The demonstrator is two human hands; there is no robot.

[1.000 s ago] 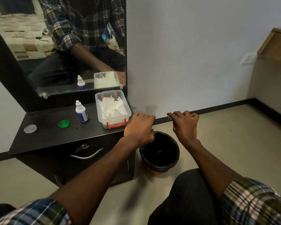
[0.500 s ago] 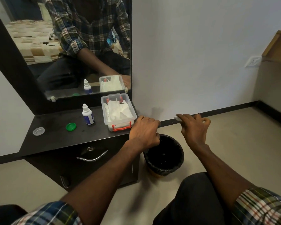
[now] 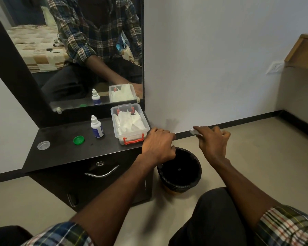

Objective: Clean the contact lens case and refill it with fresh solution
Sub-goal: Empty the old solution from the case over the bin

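Over black bin | left hand curled, contents hidden; right hand apart, pinching small white piece | solution bottle on dresser top

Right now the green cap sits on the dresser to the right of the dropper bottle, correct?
Not quite. In the head view the green cap lies on the dresser to the left of the dropper bottle, between it and the clear cap.
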